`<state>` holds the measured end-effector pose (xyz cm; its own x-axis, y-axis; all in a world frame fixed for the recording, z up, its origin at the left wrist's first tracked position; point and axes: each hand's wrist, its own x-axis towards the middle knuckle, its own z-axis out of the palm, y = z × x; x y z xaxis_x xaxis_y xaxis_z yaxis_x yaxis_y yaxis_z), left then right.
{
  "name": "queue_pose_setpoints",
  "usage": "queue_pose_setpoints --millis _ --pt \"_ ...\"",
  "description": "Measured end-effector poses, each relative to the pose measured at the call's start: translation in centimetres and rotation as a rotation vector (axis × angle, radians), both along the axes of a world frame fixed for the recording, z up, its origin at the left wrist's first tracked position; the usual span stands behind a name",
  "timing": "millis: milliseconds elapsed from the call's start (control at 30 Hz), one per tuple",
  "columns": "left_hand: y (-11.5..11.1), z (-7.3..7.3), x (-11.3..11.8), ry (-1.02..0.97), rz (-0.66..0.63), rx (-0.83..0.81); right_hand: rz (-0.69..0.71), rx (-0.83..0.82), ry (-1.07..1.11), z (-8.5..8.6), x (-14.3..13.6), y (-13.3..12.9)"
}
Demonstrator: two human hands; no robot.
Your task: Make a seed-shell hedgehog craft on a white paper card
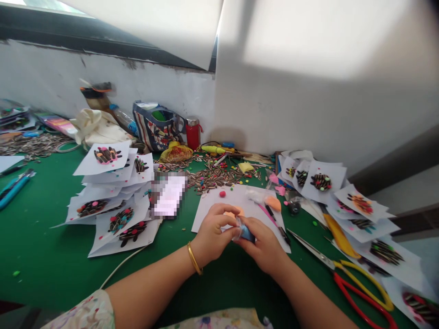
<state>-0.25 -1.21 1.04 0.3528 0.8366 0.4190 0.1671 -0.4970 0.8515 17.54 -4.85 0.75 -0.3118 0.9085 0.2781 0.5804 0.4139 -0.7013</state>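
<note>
My left hand (214, 230), with a gold bangle at its wrist, pinches clear plastic around a blue lump (246, 232) of what looks like modelling clay. My right hand (264, 242) closes round the lump's other side, partly hiding it. Both hands are over the near edge of a white sheet (207, 203). An orange lump (237, 210) shows just behind my left fingers. Farther right on the sheet lie another orange lump (273, 204), a black pen (270, 212) and a pink stick (264, 211). A small red lump (222, 194) sits near its far edge.
Paper cards with seed-and-clay figures pile up at left (120, 219) and right (363, 205). Open scissors (329, 262) lie right of my hands. Loose striped seeds (212, 178), a red flask (193, 133) and a patterned bag (157, 125) are farther back. A cable (120, 267) runs at left.
</note>
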Motion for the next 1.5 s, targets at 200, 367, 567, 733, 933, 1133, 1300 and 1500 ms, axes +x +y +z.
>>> queue_pose_setpoints --millis 200,367,567,733,933,1133,1300,1500 --pt "0.3 0.2 -0.5 0.066 -0.016 0.164 0.012 -0.157 0.115 0.0 1.0 0.3" --pt "0.5 0.3 -0.9 0.061 -0.111 0.250 0.191 -0.384 0.338 0.4 1.8 0.4" --pt "0.4 0.6 -1.1 0.027 -0.223 0.229 0.343 -0.693 0.483 0.5 1.9 0.1" --pt "0.1 1.0 -0.9 0.008 -0.236 0.288 0.418 -0.807 0.549 0.2 1.7 0.0" --pt "0.1 1.0 -0.9 0.004 -0.153 0.394 0.356 -0.780 0.553 0.1 1.9 0.1" --pt "0.3 0.8 -1.0 -0.018 -0.225 0.443 0.444 -0.847 0.619 -0.5 2.1 0.0" --pt "0.0 0.9 -0.8 -0.002 -0.261 0.435 0.492 -0.889 0.637 -0.6 2.1 0.0" --pt "-0.2 1.1 -0.7 0.012 -0.184 0.405 0.433 -0.823 0.656 -0.8 2.2 0.3"
